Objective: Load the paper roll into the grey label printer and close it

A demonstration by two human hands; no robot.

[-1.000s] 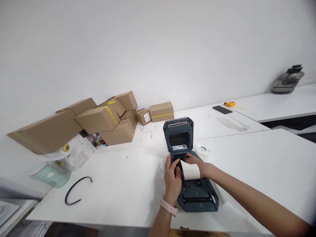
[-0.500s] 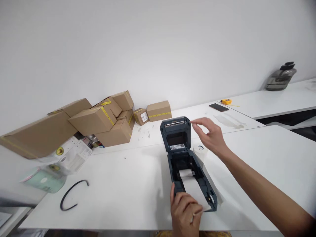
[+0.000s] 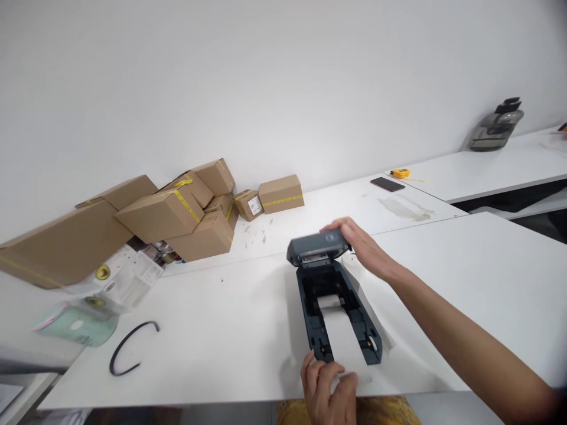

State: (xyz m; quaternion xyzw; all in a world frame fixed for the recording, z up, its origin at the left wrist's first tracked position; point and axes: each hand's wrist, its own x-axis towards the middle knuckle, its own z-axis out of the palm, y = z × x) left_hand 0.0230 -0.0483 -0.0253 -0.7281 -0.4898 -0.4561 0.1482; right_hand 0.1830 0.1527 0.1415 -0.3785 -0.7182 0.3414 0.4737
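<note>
A dark grey label printer (image 3: 319,336) lies open on the white table, its front toward me. From the small roll inside, a white label strip (image 3: 343,333) runs out over the front edge. My left hand (image 3: 330,386) pinches the strip's loose end there, its fingers against the printer's front. My right hand (image 3: 358,245) has its fingers over the top edge of the printer lid (image 3: 316,245), which is tilted partway down over the back. Behind the lid, a white roll (image 3: 354,262) is mostly hidden.
Cardboard boxes (image 3: 162,215) are piled at the left back, beside plastic-wrapped papers (image 3: 135,277) and a mint-green pouch (image 3: 84,324). A black curved strip (image 3: 117,354) lies front left. Further right are a phone (image 3: 387,184), a yellow tape measure (image 3: 400,173) and a dark bottle (image 3: 496,130).
My right hand has moved from beside the upright lid onto its top and tilted it forward and down. My left hand stays at the front with the strip.
</note>
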